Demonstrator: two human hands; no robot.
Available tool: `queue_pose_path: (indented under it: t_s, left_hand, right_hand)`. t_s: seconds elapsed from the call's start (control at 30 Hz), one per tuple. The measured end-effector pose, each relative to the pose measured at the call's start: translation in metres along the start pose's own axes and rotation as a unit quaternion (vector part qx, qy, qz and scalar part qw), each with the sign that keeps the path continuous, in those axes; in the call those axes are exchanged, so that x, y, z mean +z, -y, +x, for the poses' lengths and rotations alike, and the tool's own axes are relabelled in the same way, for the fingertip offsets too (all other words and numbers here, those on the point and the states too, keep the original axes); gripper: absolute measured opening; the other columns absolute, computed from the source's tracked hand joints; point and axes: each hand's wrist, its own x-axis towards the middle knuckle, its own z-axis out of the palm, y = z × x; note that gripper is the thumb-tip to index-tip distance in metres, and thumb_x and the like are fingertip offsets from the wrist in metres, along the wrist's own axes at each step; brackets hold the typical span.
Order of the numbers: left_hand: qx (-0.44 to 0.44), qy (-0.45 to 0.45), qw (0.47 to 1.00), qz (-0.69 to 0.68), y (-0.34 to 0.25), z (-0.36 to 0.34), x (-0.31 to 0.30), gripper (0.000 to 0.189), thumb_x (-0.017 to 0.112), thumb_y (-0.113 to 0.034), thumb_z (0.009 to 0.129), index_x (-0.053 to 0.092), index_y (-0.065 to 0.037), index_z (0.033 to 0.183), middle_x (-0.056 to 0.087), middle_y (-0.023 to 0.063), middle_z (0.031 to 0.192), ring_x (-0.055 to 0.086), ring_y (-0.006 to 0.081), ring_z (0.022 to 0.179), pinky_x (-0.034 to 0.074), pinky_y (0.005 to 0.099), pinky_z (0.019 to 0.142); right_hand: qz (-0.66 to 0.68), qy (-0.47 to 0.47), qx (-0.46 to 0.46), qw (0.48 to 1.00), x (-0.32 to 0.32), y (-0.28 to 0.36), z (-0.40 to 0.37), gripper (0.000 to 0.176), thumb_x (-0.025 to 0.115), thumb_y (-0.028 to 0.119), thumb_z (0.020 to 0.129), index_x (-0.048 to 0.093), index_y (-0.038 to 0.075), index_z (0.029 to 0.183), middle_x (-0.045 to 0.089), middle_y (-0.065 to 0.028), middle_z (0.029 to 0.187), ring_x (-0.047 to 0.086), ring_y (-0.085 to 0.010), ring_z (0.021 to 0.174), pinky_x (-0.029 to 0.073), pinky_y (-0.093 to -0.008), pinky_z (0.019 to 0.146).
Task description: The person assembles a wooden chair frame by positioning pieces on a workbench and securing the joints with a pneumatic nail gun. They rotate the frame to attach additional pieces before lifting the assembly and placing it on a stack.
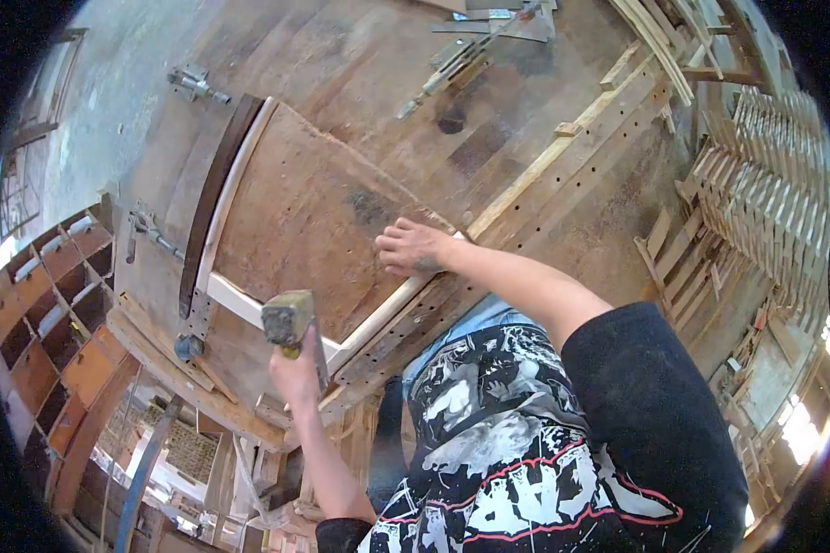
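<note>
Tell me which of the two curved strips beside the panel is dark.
The outer strip, further from the panel, is dark brown; the inner strip is pale.

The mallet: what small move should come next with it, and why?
I would perhaps shift the mallet slightly aside to check the corner. Its head hides part of the short pale rail near the long rail; the left hand holds the handle, and the right hand is apart from it.
</note>
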Motion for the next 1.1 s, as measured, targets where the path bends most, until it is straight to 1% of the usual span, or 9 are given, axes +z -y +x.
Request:
queue_pose_path:
  t_s: [0.13, 0.23, 0.3, 0.33, 0.47, 0.67, 0.87, 1.0, 1.1]
  left_hand:
    - [-0.036, 0.056, 0.993, 0.096, -0.057, -0.003, 0.047, 0.047, 0.080, -0.040, 0.085, 0.074, 0.001, 0.105, 0.076, 0.0191, 0.094, 0.073, 0.0312, 0.091, 0.052, 0.0398, 0.084]
    - [-0.037, 0.069, 0.989, 0.122, -0.086, -0.003, 0.073, 0.046, 0.080, -0.038, 0.084, 0.074, 0.002, 0.107, 0.076, 0.0194, 0.095, 0.073, 0.0319, 0.091, 0.052, 0.0415, 0.085]
    - [-0.049, 0.069, 0.986, 0.143, -0.091, 0.000, 0.079, 0.044, 0.080, -0.034, 0.085, 0.073, 0.003, 0.108, 0.076, 0.0180, 0.097, 0.072, 0.0289, 0.092, 0.052, 0.0401, 0.085]
    - [-0.052, 0.065, 0.986, 0.146, -0.095, -0.002, 0.079, 0.043, 0.080, -0.031, 0.085, 0.072, 0.004, 0.109, 0.076, 0.0168, 0.098, 0.071, 0.0261, 0.092, 0.052, 0.0385, 0.085]
    - [-0.068, 0.056, 0.988, 0.128, -0.088, 0.001, 0.081, 0.044, 0.080, -0.031, 0.086, 0.072, 0.004, 0.112, 0.076, 0.0176, 0.105, 0.070, 0.0290, 0.097, 0.051, 0.0394, 0.089]
    - [-0.097, 0.049, 0.994, -0.008, -0.058, 0.010, 0.090, 0.038, 0.077, -0.018, 0.089, 0.068, 0.008, 0.116, 0.074, 0.0154, 0.112, 0.068, 0.0246, 0.101, 0.050, 0.0370, 0.092]
    - [-0.078, 0.021, 0.995, 0.057, -0.101, 0.001, 0.092, 0.036, 0.079, -0.017, 0.087, 0.070, 0.007, 0.111, 0.076, 0.0154, 0.107, 0.070, 0.0240, 0.095, 0.051, 0.0370, 0.089]
    - [-0.134, 0.014, 0.984, 0.120, -0.109, 0.003, 0.087, 0.036, 0.080, -0.021, 0.085, 0.072, 0.005, 0.109, 0.077, 0.0147, 0.103, 0.071, 0.0251, 0.093, 0.051, 0.0377, 0.087]
    - [-0.122, 0.015, 0.988, 0.089, -0.097, 0.006, 0.089, 0.037, 0.079, -0.025, 0.084, 0.073, 0.002, 0.108, 0.077, 0.0137, 0.101, 0.071, 0.0267, 0.092, 0.052, 0.0395, 0.085]
  right_hand:
    - [0.076, -0.161, 0.098, 0.979, -0.047, -0.020, -0.029, 0.013, 0.067, 0.031, 0.090, 0.063, 0.020, 0.095, 0.059, -0.0035, 0.097, 0.061, -0.0223, 0.094, 0.045, -0.0387, 0.084]
    - [0.089, -0.253, 0.200, 0.942, -0.127, -0.106, -0.101, 0.010, 0.064, 0.027, 0.090, 0.065, 0.018, 0.095, 0.063, -0.0046, 0.099, 0.063, -0.0269, 0.091, 0.048, -0.0419, 0.074]
    - [0.381, -0.425, 0.351, 0.742, -0.193, -0.149, -0.162, 0.012, 0.060, 0.008, 0.091, 0.066, 0.011, 0.101, 0.066, -0.0091, 0.102, 0.064, -0.0218, 0.091, 0.052, -0.0343, 0.079]
    - [0.065, -0.392, 0.392, 0.830, -0.232, -0.174, -0.196, 0.018, 0.061, 0.003, 0.090, 0.066, 0.006, 0.108, 0.065, -0.0094, 0.102, 0.063, -0.0176, 0.093, 0.053, -0.0307, 0.083]
    - [-0.125, -0.450, 0.486, 0.739, -0.328, -0.255, -0.306, 0.017, 0.060, 0.015, 0.097, 0.070, 0.010, 0.111, 0.067, -0.0089, 0.098, 0.065, -0.0208, 0.089, 0.052, -0.0328, 0.082]
    - [-0.181, -0.485, 0.524, 0.676, -0.375, -0.330, -0.353, 0.018, 0.063, 0.024, 0.096, 0.070, 0.011, 0.107, 0.066, -0.0076, 0.098, 0.065, -0.0210, 0.090, 0.052, -0.0361, 0.083]
    - [-0.193, -0.469, 0.498, 0.703, -0.379, -0.378, -0.313, 0.016, 0.069, 0.025, 0.093, 0.071, 0.015, 0.104, 0.064, -0.0061, 0.096, 0.064, -0.0240, 0.091, 0.051, -0.0380, 0.085]
    - [-0.352, -0.372, 0.519, 0.685, -0.378, -0.420, -0.299, 0.036, 0.073, 0.040, 0.087, 0.067, 0.023, 0.118, 0.063, -0.0055, 0.115, 0.061, -0.0271, 0.111, 0.047, -0.0459, 0.094]
    - [-0.322, -0.333, 0.545, 0.698, -0.387, -0.446, -0.292, 0.044, 0.072, 0.049, 0.087, 0.064, 0.025, 0.123, 0.060, -0.0054, 0.124, 0.059, -0.0301, 0.117, 0.046, -0.0484, 0.097]
